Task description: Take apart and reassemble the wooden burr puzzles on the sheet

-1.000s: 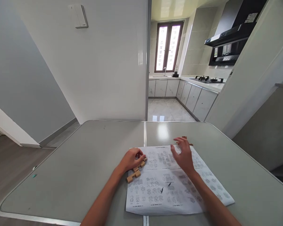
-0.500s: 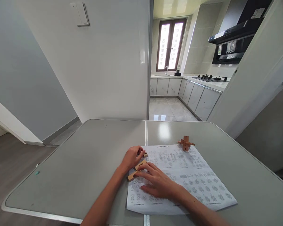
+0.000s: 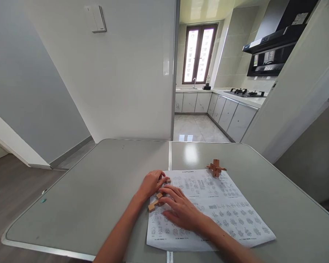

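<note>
Puzzle blocks (image 3: 151,208), notched wood, lie at left edge of printed sheet (image 3: 219,197). Left hand (image 3: 151,185) and right hand (image 3: 183,212) curved over them; whether clamped, cannot tell. Dragging right hand could shift sheet, scatter blocks.

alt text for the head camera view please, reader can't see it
A person's left hand and right hand are at small light-brown notched wooden blocks along the left edge of a white printed paper sheet on a grey, silver-edged table. A reddish-brown, cross-shaped wooden assembly sits at the sheet's far edge.
</note>
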`<state>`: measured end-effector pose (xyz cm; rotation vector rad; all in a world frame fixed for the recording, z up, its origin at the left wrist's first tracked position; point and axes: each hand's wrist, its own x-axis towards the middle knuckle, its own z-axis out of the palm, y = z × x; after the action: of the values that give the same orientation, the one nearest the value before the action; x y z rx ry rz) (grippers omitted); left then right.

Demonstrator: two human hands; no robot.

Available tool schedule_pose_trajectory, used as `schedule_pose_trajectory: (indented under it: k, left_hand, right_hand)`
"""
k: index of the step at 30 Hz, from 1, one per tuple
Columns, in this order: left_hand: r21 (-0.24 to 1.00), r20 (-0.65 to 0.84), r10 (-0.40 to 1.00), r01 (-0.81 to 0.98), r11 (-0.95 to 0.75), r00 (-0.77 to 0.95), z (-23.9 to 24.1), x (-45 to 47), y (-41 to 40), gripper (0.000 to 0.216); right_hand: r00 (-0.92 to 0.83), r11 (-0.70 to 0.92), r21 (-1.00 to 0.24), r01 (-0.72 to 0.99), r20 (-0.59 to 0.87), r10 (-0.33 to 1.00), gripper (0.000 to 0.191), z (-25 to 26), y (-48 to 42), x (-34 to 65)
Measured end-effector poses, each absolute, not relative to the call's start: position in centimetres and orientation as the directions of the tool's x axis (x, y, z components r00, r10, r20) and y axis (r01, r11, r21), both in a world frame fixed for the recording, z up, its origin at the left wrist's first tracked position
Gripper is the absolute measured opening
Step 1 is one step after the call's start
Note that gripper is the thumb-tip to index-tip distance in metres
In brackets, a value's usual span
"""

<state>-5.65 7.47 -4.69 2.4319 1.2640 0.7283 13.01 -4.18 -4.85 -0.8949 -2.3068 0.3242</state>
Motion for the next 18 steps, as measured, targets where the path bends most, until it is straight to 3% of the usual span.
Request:
schedule_pose_trajectory:
  k: [8,14,18]
  left_hand:
    - [0.47,0.301,0.878,0.744,-0.475,0.371,-4.4,-5.6,7.6,0.045]
    - [0.474,0.279,0.868,0.727,-0.497,0.411,-3.9,-5.8,7.6,0.052]
    - [0.505,0.256,0.855,0.692,-0.516,0.451,-3.7,-6.1,7.6,0.048]
  right_hand:
    - [-0.54,0.753,-0.426,0.502,0.525,0.658,0.026,-4.8,-3.7,12.6]
    - [-0.508,0.764,-0.379,0.522,0.581,0.636,0.018,-5.7,-3.5,12.5]
    - [-0.422,0.692,-0.413,0.592,0.572,0.703,0.01,-5.9,-3.2,12.8]
